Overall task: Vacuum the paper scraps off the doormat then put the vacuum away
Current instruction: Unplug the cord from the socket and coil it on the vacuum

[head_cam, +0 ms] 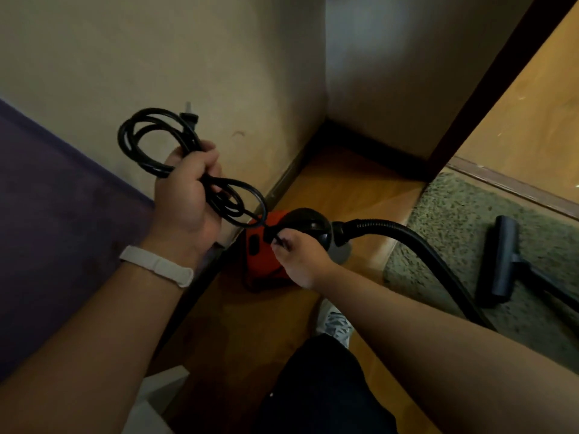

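While left hand [188, 195] grips coiled cord [147, 145], right hand [297, 258] pinches its tail at vacuum [258, 245]; right hand nearer.

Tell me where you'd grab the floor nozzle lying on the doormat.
Probably by the tube behind the floor nozzle, coming from above: the wide head lies flat on the doormat, while the narrow tube juts from its middle, slim enough for fingers to wrap.
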The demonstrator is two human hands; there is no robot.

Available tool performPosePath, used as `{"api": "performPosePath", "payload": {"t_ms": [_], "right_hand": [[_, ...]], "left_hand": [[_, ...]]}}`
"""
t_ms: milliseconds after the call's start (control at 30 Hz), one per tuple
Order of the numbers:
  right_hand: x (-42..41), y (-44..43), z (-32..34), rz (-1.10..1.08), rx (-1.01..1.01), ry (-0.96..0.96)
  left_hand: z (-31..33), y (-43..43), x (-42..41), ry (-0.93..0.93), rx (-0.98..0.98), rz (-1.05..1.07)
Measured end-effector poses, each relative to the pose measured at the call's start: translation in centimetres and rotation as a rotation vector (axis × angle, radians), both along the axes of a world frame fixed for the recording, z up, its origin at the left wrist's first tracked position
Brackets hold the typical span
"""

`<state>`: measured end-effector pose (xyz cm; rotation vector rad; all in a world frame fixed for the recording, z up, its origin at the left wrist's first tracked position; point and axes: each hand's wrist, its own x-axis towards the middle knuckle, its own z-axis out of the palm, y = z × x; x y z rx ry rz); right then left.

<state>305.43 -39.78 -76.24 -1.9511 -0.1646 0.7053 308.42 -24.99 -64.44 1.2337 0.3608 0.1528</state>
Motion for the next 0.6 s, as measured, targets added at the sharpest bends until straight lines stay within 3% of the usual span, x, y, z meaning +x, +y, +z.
{"api": "performPosePath", "payload": {"t_ms": [100, 167, 200, 333, 400, 600], "right_hand": [[1.0, -0.4, -0.2, -0.095, 0.066, 0.074], [1.9, -1.0, -0.1, -0.193, 0.115, 0.134], [2.3, -1.4, -0.4, -0.244, 0.152, 0.174], [3.6, -1.6, -0.7, -0.373, 0.329, 0.398], [4.0, -1.8, -0.7, -0.396, 0.430, 0.495], [4.5, -3.2, -1.7, -0.375, 0.517, 0.506]], "left_hand": [[-2.1, 2.1, -0.2, 0.000, 0.365, -0.011], [-4.3, 2.9, -0.8, 0.091, 0.657, -0.123], [-5.5, 3.2, -1.1, 0.155, 0.712, -0.225], [-10.7, 2.7, -2.4, 0.354, 0.571, -0.694], [-12.7, 1.3, -2.3, 0.257, 0.587, -0.702], [-15.3, -1.7, -1.3, 0.066, 0.639, -0.571]]}}
